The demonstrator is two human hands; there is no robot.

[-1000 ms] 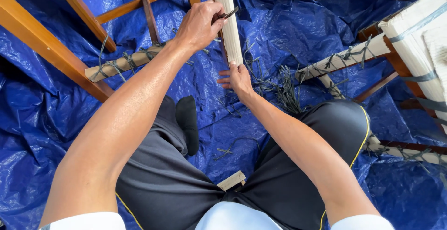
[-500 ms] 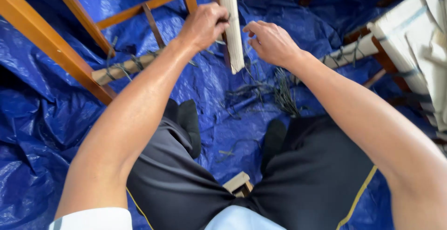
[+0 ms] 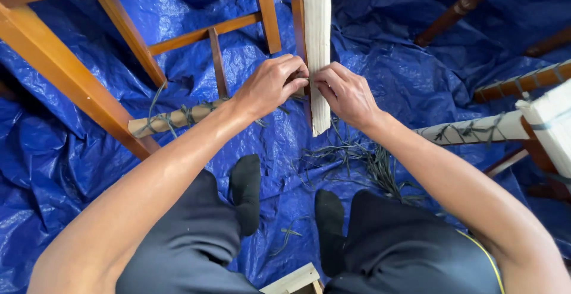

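Since half a second ago our right hand [image 3: 345, 95] has come in beside our left hand [image 3: 270, 86], and both now pinch the pale flat strip [image 3: 317, 26] at its lower part, against the wooden chair frame [image 3: 59, 71]. We think the strip may slip or crack if we pull unevenly. Our fingertips hide the grip point, and the strip's top is cut off.

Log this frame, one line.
left hand: grip on pale wrapped rail | right hand: same rail | cut cord scraps on blue tarp
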